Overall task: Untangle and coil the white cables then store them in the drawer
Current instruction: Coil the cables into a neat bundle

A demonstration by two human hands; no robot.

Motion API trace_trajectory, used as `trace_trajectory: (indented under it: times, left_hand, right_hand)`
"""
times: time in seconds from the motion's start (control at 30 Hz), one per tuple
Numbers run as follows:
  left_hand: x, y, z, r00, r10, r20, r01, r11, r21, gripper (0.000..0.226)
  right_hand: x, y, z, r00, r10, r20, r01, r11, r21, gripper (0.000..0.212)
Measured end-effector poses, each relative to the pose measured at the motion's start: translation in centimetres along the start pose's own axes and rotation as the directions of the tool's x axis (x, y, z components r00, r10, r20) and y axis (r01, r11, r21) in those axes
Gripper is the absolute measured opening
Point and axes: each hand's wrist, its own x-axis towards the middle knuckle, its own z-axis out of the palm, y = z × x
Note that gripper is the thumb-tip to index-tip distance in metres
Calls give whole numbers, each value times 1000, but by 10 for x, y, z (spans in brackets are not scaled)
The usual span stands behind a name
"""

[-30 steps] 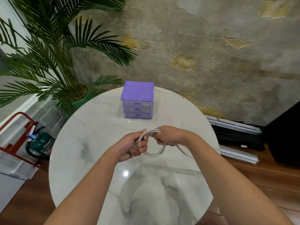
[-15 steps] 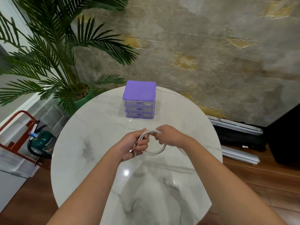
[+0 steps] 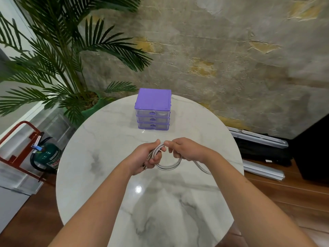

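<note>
So both hands are up over the middle of the round marble surface [image 3: 92, 157], working a white cable [image 3: 168, 165] into a loop. The left hand [image 3: 144, 157] has its fingers curled round a bunch of cable turns, thumb on top, gripping the left side of the coil, and there's a little metal-looking plug end poking out just under its palm. The right hand [image 3: 187, 150] is pinching the top of the loop right next to the left thumb, its other fingers curled over the right side of the coil. The bottom of the loop hangs in the gap between the two hands, just above the marble, can't really tell if it's touching. A loose tail of the cable runs out under the right wrist toward the right edge of the surface and disappears behind the forearm. Farther back, well apart from the hands, sits a small purple drawer unit [image 3: 152, 102] with three clear drawers, all pushed in. Off the surface there's a potted palm [image 3: 58, 56] at the back left, a green extinguisher [image 3: 48, 155] in a red stand on the floor at left, and a rough plaster wall [image 3: 231, 50] behind.
</note>
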Motion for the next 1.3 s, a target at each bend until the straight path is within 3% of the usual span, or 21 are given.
trace_trajectory:
  times: [0.23,0.4,0.47,0.6,0.83,1.1,1.2,1.3]
  left_hand:
    - [0,-3,4,999,26,-34,-25,1000,18,36]
    - [2,-8,3,993,36,-110,-48,993,-111,35]
    - [4,-10,2,991,29,-134,-43,994,-105,35]
    - [7,-11,0,991,4,-137,-13,998,-60,35]
    - [7,-9,2,988,34,-151,-15,992,125,37]
    - [4,-5,7,981,94,-167,-8,891,455,43]
    - [6,-8,3,990,55,-133,0,922,386,41]
    - [5,-8,-2,998,-9,-70,18,992,122,36]
  right_hand:
    - [3,2,4,998,-18,-65,17,1000,-11,49]
    - [2,15,9,974,-57,-217,71,996,58,47]
    - [3,21,12,949,-89,-303,96,995,8,39]
    - [2,22,14,909,-192,-369,99,961,-257,25]
    - [-3,12,1,915,-222,-337,79,918,-390,30]
    - [1,7,-1,962,-121,-244,1,897,-443,35]
    - [3,6,-1,966,-141,-217,10,857,-515,38]
    - [5,8,3,960,-144,-238,17,883,-469,42]
